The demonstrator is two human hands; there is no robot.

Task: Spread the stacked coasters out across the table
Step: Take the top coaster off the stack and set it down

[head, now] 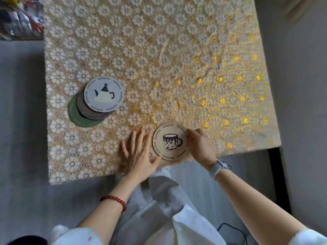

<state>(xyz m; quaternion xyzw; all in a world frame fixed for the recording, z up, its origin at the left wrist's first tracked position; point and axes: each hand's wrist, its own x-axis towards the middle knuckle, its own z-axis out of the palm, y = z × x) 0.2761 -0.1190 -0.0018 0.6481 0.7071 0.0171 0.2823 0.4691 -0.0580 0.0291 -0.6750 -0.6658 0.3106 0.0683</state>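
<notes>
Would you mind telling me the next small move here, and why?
Probably reach the left hand to the teapot coaster and slide it aside: it overlaps a brown coaster and green coaster, while the mug coaster already lies alone.

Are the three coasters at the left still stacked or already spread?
Still stacked, only fanned: the teapot coaster overlaps the brown coaster, which overlaps the green coaster.
</notes>
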